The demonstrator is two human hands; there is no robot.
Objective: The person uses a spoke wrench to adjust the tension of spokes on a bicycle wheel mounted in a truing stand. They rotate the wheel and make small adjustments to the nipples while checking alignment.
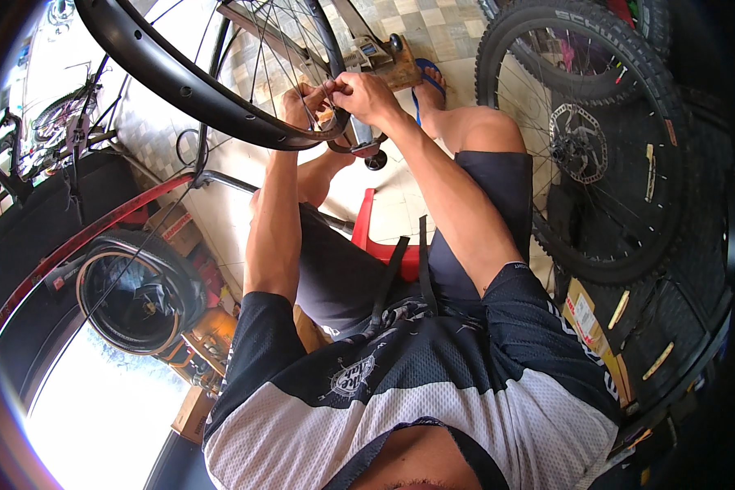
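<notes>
Pale floor tiles [459, 86] underlay the black, drilled bicycle rim [212, 114]. Left hand [300, 104] and right hand [367, 98] met beside thin dark spokes [258, 65], any pinched item indiscernible; a finger slip could bend one.

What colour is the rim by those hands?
The rim is black, best in head view.

Wheel rim [159, 73] at 11 o'clock: plain black. Shirt [433, 359] at 6: black and white blocks, pale emblem. Shorts [492, 196]: dark grey. Stool [366, 224], dial centre: bright red. Floor [443, 31] near 1: grey-beige chequered. Sandal [416, 104], also near 1: blue. Brake disc [590, 124] at 2: silver. Bar [82, 235] at 9: red.
</notes>
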